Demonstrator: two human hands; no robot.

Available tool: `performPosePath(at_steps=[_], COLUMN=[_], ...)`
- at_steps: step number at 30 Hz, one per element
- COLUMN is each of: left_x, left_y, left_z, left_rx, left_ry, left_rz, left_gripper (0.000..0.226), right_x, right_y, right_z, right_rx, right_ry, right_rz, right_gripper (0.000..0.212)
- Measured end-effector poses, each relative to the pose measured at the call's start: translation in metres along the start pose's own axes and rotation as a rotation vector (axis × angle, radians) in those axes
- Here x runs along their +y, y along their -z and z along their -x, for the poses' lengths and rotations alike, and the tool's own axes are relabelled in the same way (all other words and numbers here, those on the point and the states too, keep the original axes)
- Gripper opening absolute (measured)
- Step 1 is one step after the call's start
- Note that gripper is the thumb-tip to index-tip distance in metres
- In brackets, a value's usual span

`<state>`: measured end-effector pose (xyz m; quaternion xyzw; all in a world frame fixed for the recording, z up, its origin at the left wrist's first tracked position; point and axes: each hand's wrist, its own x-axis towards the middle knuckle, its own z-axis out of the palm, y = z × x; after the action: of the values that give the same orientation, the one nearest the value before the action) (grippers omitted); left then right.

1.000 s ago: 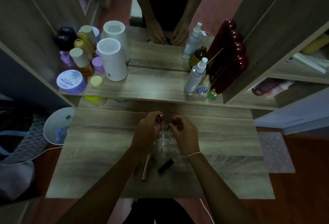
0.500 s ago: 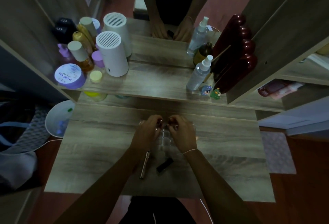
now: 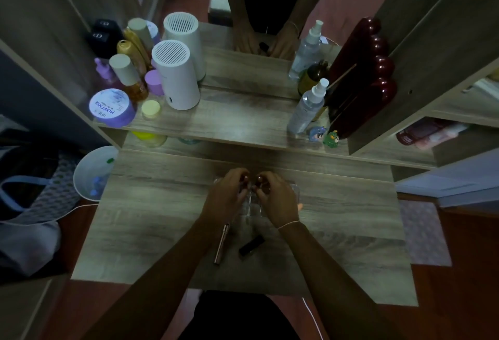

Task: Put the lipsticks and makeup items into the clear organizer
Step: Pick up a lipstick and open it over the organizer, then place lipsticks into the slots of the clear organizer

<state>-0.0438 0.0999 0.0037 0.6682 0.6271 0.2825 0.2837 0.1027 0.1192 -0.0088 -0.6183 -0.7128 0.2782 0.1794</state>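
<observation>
Over the clear organizer [image 3: 293,191] on the table [image 3: 162,204], each grip closed on a small lipstick: left hand [image 3: 225,196], right hand [image 3: 278,202]; probably light, stiff, slippery, best pinched mid-body.

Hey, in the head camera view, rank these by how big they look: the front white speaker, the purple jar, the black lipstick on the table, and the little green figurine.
Largest to smallest:
1. White speaker
2. Purple jar
3. Black lipstick
4. Green figurine
The lipstick lies nearer the camera, so its lead over the figurine is unsure.
</observation>
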Motion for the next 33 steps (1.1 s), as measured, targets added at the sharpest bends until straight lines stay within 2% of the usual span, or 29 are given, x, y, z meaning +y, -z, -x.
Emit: performPosePath(at_steps=[14, 18, 21, 26, 28, 33], left_x=[-0.01, -0.012, -0.012, -0.023, -0.031, -0.05], left_y=[0.006, 0.012, 0.014, 0.015, 0.014, 0.008], left_z=[0.019, 0.029, 0.04, 0.065, 0.078, 0.103], left_rx=[0.036, 0.059, 0.139, 0.238, 0.254, 0.267], left_ry=[0.005, 0.005, 0.077, 0.199, 0.226, 0.36], left_rz=[0.063, 0.075, 0.105, 0.093, 0.07, 0.073], left_gripper=[0.042, 0.037, 0.041, 0.039, 0.038, 0.053], right_x=[0.001, -0.001, -0.003, -0.009, -0.011, -0.021], right_y=[0.002, 0.003, 0.004, 0.001, -0.004, -0.023], right_z=[0.005, 0.012, 0.025, 0.053, 0.063, 0.081], right_rx=[0.03, 0.034, 0.073, 0.096, 0.079, -0.071], right_ry=[0.016, 0.029, 0.016, -0.015, -0.007, -0.05], right_rz=[-0.042, -0.047, -0.089, -0.14, -0.139, -0.126], right_gripper=[0.031, 0.042, 0.051, 0.04, 0.03, 0.011])
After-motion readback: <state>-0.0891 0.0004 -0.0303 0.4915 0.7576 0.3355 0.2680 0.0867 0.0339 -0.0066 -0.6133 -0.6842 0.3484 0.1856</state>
